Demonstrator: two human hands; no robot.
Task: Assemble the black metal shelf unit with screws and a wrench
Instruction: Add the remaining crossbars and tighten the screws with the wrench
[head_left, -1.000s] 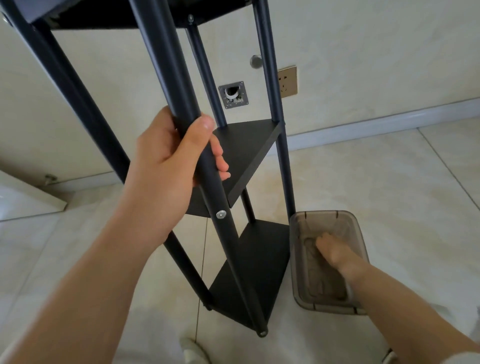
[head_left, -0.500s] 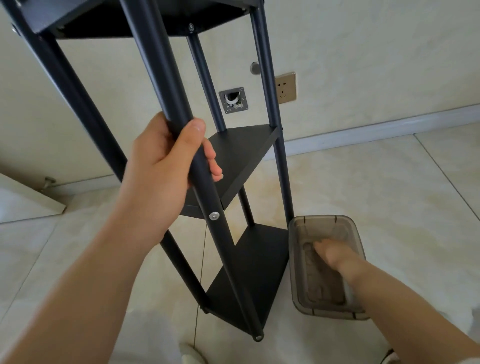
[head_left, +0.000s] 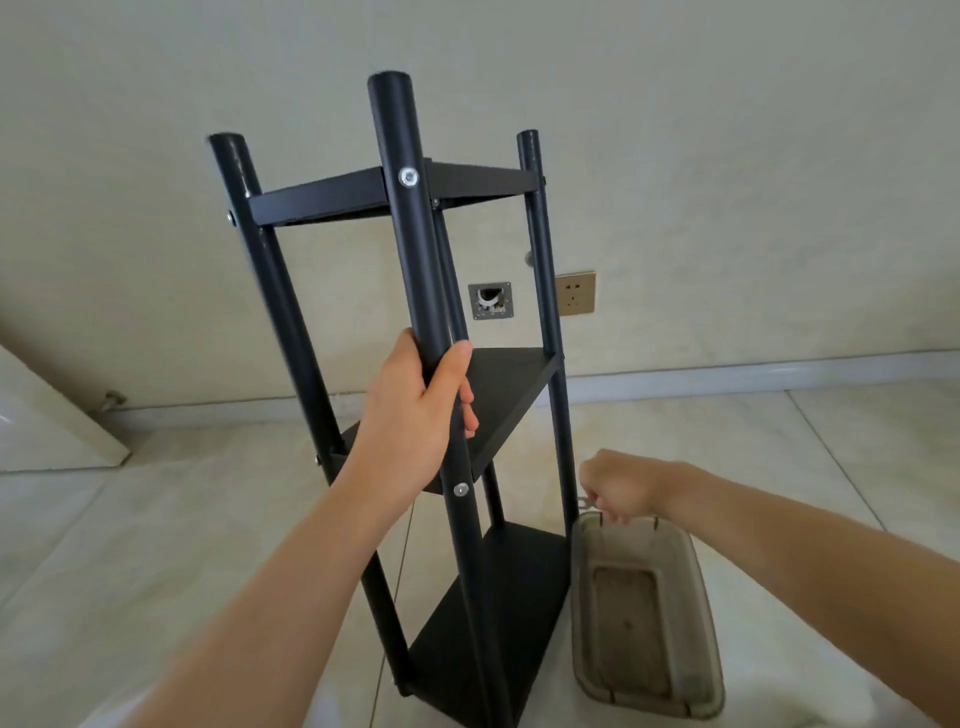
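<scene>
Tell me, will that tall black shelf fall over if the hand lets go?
Maybe. The black shelf is tall and narrow, so it probably tips easily. It looks tilted, steadied only by the left hand gripping the front pole. Its metal poles look stiff, not bendy.

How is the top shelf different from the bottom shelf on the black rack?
The top shelf sits high, so you see only its edge and underside; the bottom shelf sits near the floor, so you see its flat top. A big silver screw shows beside the top shelf; none shows plainly at the bottom shelf. A plastic tray lies beside the bottom shelf; nothing is beside the top shelf. Both are black and fixed between the same poles.
</scene>
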